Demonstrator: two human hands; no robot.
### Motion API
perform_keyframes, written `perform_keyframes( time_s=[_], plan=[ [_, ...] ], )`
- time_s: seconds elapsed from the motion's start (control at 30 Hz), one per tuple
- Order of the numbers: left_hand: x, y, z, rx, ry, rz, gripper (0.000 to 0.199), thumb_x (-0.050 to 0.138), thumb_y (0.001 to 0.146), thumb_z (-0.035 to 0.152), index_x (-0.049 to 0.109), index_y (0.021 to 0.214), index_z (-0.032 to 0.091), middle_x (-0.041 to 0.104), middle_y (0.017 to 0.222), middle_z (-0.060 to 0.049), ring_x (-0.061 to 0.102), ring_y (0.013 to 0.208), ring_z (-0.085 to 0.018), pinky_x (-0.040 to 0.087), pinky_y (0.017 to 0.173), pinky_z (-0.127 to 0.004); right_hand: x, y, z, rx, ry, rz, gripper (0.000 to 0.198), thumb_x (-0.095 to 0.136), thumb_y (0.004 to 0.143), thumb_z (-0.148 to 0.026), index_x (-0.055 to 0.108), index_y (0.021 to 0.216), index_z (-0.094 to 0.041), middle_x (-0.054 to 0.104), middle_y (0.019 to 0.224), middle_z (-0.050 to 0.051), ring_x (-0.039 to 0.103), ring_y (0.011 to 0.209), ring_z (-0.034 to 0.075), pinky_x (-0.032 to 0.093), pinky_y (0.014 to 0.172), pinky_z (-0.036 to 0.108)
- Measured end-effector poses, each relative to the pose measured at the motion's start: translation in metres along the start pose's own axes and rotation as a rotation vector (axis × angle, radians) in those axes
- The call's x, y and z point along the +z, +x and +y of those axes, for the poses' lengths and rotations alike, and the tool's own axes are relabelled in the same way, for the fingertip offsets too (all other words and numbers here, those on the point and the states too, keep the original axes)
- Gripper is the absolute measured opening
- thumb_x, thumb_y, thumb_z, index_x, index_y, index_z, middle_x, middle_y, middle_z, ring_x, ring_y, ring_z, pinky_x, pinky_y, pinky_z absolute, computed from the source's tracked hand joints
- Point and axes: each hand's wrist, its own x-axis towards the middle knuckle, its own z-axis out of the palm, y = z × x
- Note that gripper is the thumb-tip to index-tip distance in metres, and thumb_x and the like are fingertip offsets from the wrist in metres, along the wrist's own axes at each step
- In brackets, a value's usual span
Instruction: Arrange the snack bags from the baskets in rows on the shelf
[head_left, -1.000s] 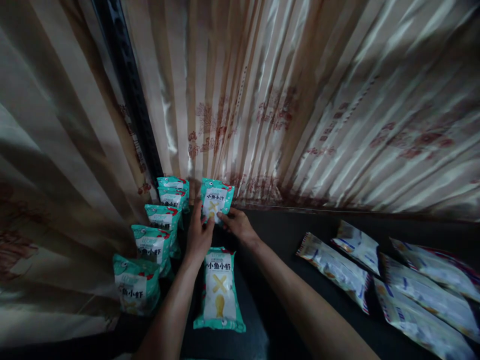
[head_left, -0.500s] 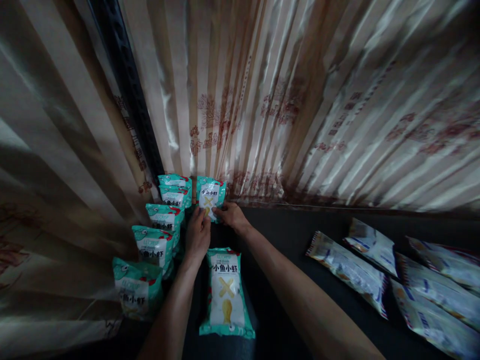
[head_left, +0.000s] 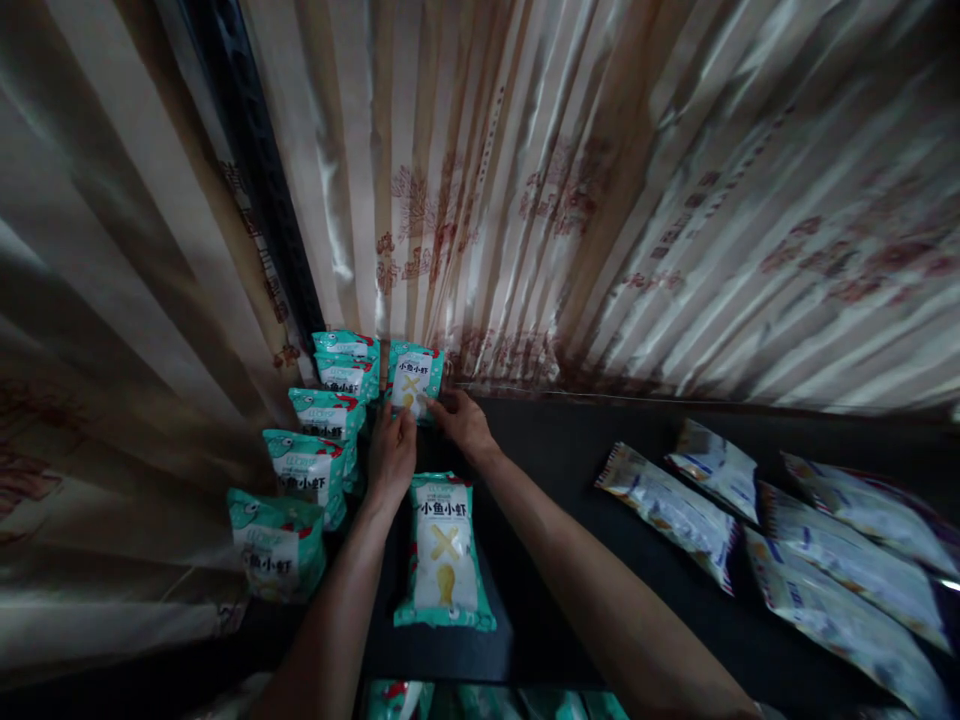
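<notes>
A teal and white snack bag (head_left: 415,378) stands upright at the back, close to the curtain-like sheeting. My left hand (head_left: 394,450) grips its lower left part, thumb on the front. At its lower right edge, my right hand (head_left: 463,425) has fingers closed on the bag. Another such snack bag (head_left: 444,555) lies face up between my forearms. To the left, several matching bags stand in a row one behind another, the nearest bag (head_left: 274,548) at the front left.
Several pale snack packets (head_left: 675,510) lie flat on the dark shelf (head_left: 547,460) at right. Striped, crinkled sheeting (head_left: 510,200) hangs behind and along the left. A dark perforated post (head_left: 255,150) rises at the back left corner. More teal bags (head_left: 487,702) show below the front edge.
The view has tilted down slightly, so things sit higher in the picture and bags below the front edge now show. Both hands stay on the back bag.
</notes>
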Motion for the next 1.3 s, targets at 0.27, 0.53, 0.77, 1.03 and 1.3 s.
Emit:
perform_keyframes(
  time_s=[0.27, 0.53, 0.77, 1.03, 1.3],
  plan=[
    [-0.02, -0.036, 0.012, -0.014, 0.021, 0.058, 0.037, 0.037, 0.09, 0.029, 0.064, 0.108, 0.013, 0.05, 0.134, -0.014, 0.043, 0.128, -0.023, 0.037, 0.105, -0.037, -0.057, -0.099, 0.003, -0.013, -0.083, -0.085, 0.045, 0.047, 0.082, -0.055, 0.063, 0.097, -0.016, 0.068, 0.087, 0.008, 0.065, 0.081, 0.021, 0.048, 0.07, 0.03],
    [-0.059, -0.119, 0.031, -0.025, 0.31, -0.124, 0.045, 0.041, 0.087, 0.03, 0.051, 0.124, 0.006, 0.051, 0.132, -0.017, 0.047, 0.123, -0.025, 0.043, 0.098, -0.037, -0.081, -0.17, 0.008, -0.018, -0.284, -0.02, 0.062, 0.048, 0.079, -0.059, 0.054, 0.12, -0.012, 0.062, 0.108, 0.016, 0.064, 0.086, 0.023, 0.047, 0.075, 0.031],
    [-0.047, -0.164, 0.033, -0.025, 0.443, -0.255, 0.054, 0.043, 0.085, 0.04, 0.046, 0.13, 0.009, 0.058, 0.121, -0.015, 0.055, 0.111, -0.029, 0.045, 0.093, -0.04, -0.068, -0.202, 0.013, 0.068, -0.135, -0.28, 0.054, 0.043, 0.081, -0.062, 0.062, 0.096, -0.013, 0.068, 0.075, 0.008, 0.064, 0.071, 0.023, 0.044, 0.059, 0.029],
    [-0.04, -0.123, 0.036, 0.071, -0.005, 0.005, 0.046, 0.039, 0.087, 0.039, 0.05, 0.125, 0.016, 0.058, 0.124, -0.011, 0.053, 0.116, -0.021, 0.042, 0.099, -0.036, -0.052, -0.179, -0.001, -0.037, 0.481, -0.21, 0.038, 0.064, 0.072, -0.046, 0.053, 0.099, -0.022, 0.067, 0.095, 0.005, 0.064, 0.089, 0.021, 0.051, 0.076, 0.032],
    [-0.025, -0.085, 0.028, 0.224, 0.051, 0.218, 0.048, 0.041, 0.088, 0.032, 0.041, 0.133, 0.016, 0.041, 0.141, -0.014, 0.035, 0.132, -0.025, 0.03, 0.11, -0.045, -0.021, -0.097, -0.022, -0.102, 0.25, 0.005, 0.036, 0.063, 0.074, -0.037, 0.053, 0.104, -0.021, 0.067, 0.102, 0.006, 0.063, 0.093, 0.021, 0.048, 0.082, 0.035]
  ],
)
